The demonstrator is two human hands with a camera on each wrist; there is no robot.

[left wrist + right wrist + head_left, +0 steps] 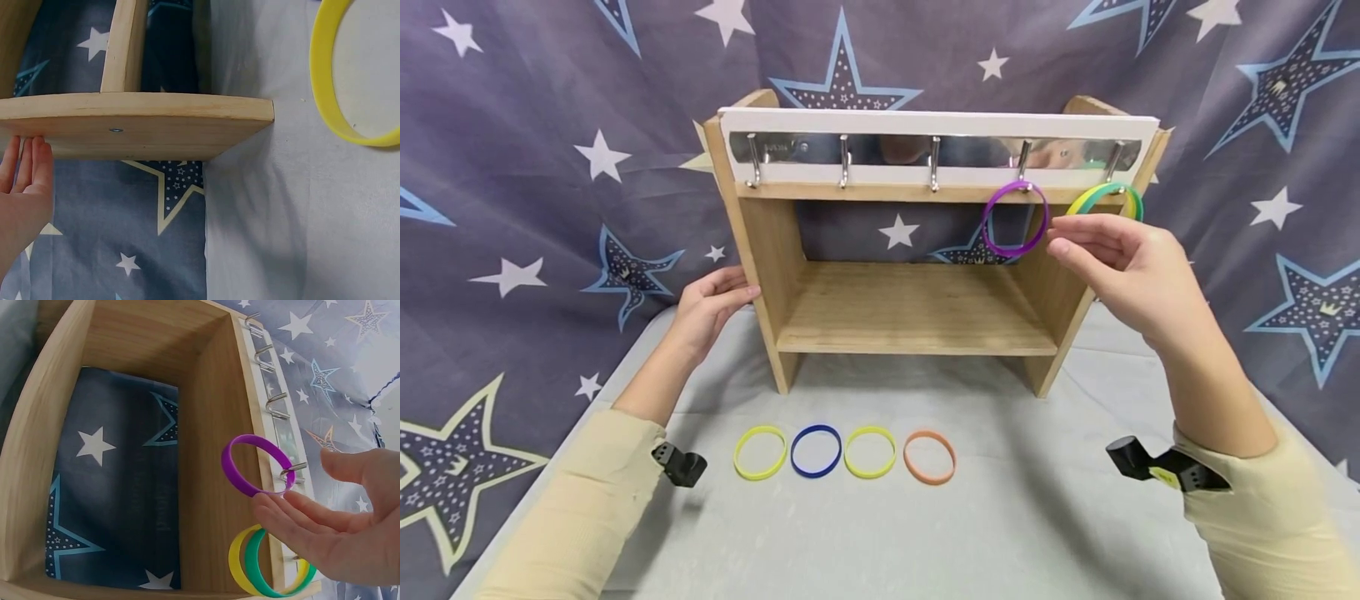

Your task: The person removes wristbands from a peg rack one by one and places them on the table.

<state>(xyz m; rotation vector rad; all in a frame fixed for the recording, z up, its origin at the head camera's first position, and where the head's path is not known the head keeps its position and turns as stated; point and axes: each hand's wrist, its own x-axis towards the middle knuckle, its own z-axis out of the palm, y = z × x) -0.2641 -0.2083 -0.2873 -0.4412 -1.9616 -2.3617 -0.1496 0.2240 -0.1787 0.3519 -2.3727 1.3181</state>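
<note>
A purple wristband (987, 218) hangs from the second hook from the right on a small wooden rack (917, 346). Just right of it is my right hand (1138, 267), thumb apart from the fingers and nothing held; whether the fingertips (265, 506) touch the band, I cannot tell. Behind that hand, a yellow wristband (236, 559) and a green wristband (253, 565) hang together on the rightmost hook. My left hand (703, 308) touches the rack's left side panel (150, 137) with straight fingers.
On the grey-covered table lie, from left to right, a yellow wristband (737, 454), a blue wristband (793, 454), another yellow wristband (847, 454) and an orange wristband (907, 457). A metal hook strip (887, 150) runs across the rack's top. A star-patterned cloth (550, 208) hangs behind.
</note>
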